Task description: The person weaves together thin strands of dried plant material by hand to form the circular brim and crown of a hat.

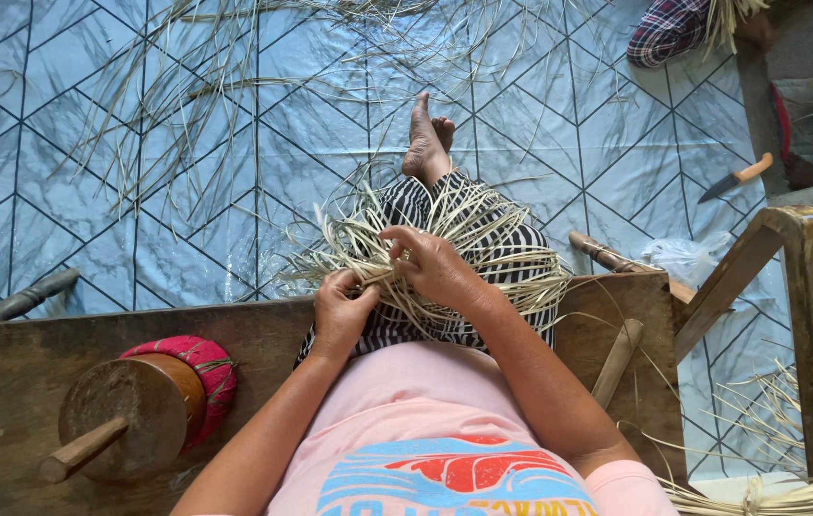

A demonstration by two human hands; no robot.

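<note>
A tangle of pale dry straw strips [483,239] lies over my lap, on my striped trousers [416,205]. My left hand [342,308] pinches a bunch of the strips at its near edge. My right hand [433,266] is closed over the strips just to the right, fingers curled into them. Both hands touch each other at the bundle. My bare foot [425,134] stretches out ahead on the blue patterned mat [91,115].
A wooden bench [24,382] crosses in front of me, carrying a wooden spool with red thread [153,406]. Loose strips [196,105] are strewn on the mat. A knife [736,178] lies at the right, near a wooden frame [808,315]. Another person's plaid sleeve [666,29] shows at the top right.
</note>
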